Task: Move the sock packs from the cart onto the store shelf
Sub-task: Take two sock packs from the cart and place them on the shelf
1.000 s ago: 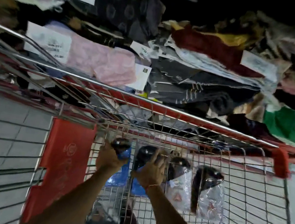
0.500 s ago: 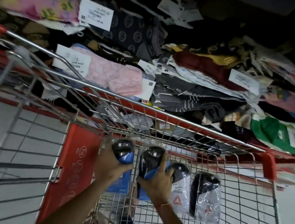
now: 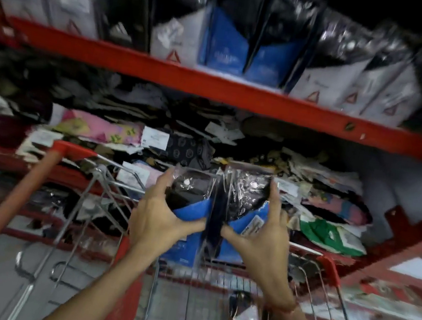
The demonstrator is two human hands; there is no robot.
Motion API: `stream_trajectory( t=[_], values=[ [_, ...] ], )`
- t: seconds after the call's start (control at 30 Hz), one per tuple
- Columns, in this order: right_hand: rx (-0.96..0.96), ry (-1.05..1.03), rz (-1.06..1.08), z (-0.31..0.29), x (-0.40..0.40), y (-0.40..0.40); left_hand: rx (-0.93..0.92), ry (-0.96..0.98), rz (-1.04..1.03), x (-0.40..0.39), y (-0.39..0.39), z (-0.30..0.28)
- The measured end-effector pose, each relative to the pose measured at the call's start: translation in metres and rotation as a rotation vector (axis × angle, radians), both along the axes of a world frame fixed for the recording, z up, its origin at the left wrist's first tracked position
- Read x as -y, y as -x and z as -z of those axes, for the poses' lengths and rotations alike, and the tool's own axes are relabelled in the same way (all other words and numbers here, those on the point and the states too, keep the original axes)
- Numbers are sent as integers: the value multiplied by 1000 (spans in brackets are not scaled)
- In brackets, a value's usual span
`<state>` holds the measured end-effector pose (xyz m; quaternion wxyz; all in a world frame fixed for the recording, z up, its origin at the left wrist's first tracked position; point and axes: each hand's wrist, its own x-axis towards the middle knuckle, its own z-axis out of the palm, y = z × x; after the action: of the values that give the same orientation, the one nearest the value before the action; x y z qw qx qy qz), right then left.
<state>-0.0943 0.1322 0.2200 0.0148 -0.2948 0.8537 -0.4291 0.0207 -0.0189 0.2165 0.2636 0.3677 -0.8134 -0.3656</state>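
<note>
My left hand (image 3: 156,220) and right hand (image 3: 260,239) each clamped a light, slippery sock pack (image 3: 192,193) by its stiff blue card.

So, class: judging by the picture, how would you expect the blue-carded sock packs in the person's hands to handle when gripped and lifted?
The blue-carded sock packs are probably light: each of the left hand and right hand lifts one easily. The glossy, crinkled wrap looks slippery, so a firm pinch seems wise. The wrap probably flexes, while the blue card insert likely keeps each pack fairly flat.
</note>
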Motion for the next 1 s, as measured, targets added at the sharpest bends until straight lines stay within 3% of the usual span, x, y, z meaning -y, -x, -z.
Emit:
stream_trajectory(
  t=[0.23,0.47,0.6,1.0],
  values=[
    [-270,270,27,-101,28,15,-341,223,-134,26,27,-95],
    [-479,413,113,-162,86,63,-580,422,-211,60,93,-169],
    [-564,442,144,-169,111,92,-574,490,-275,73,130,-183],
    [-534,436,195,-149,154,142,-485,650,-244,109,192,-172]
  ],
)
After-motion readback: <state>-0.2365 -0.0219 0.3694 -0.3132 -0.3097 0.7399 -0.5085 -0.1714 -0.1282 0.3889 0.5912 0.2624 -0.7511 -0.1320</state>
